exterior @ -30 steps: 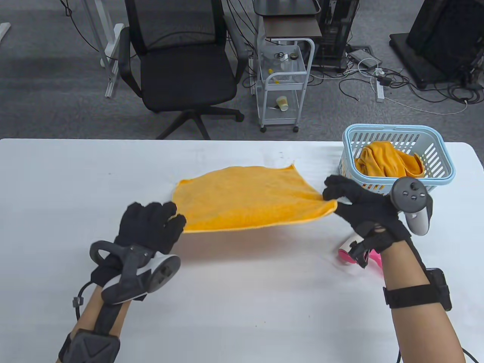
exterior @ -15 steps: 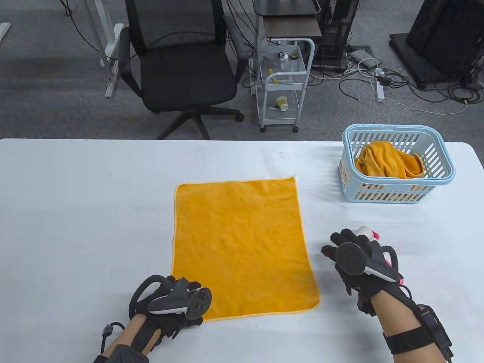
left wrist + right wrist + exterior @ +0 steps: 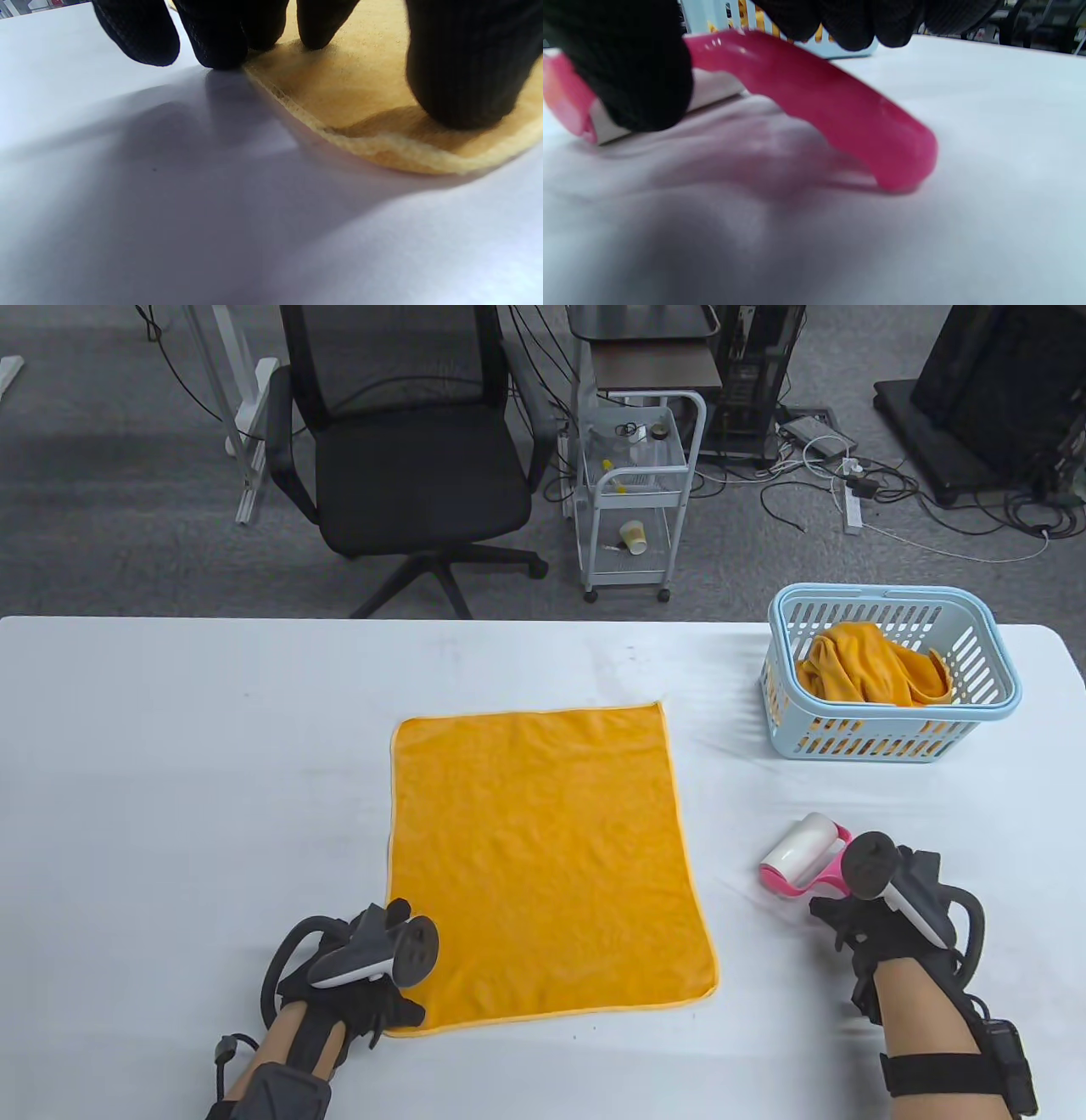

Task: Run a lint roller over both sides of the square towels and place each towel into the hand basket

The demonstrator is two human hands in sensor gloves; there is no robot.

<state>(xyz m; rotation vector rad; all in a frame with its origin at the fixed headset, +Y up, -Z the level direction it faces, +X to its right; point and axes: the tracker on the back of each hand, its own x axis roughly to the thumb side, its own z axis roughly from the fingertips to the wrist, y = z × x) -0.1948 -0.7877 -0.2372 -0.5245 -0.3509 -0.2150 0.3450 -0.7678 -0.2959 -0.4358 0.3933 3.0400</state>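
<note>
An orange square towel [image 3: 543,857] lies flat in the middle of the white table [image 3: 170,780]. My left hand [image 3: 399,967] rests on its near left corner. In the left wrist view the fingertips [image 3: 220,46] and thumb press the towel's edge [image 3: 382,148] down without pinching it. The lint roller [image 3: 802,853], a white roll on a pink handle, lies right of the towel. My right hand [image 3: 836,903] grips its pink handle [image 3: 840,114], whose end touches the table. The light blue hand basket [image 3: 976,645] stands at the far right with another orange towel [image 3: 865,661] bunched inside.
A black office chair [image 3: 407,466] and a small white cart [image 3: 636,492] stand on the floor beyond the table's far edge. Cables and a power strip [image 3: 853,504] lie on the carpet at the back right.
Both hands drew the lifted towel toward me and laid it flat. The right hand then let go and moved right onto the roller's handle. The left hand stayed on the near left corner.
</note>
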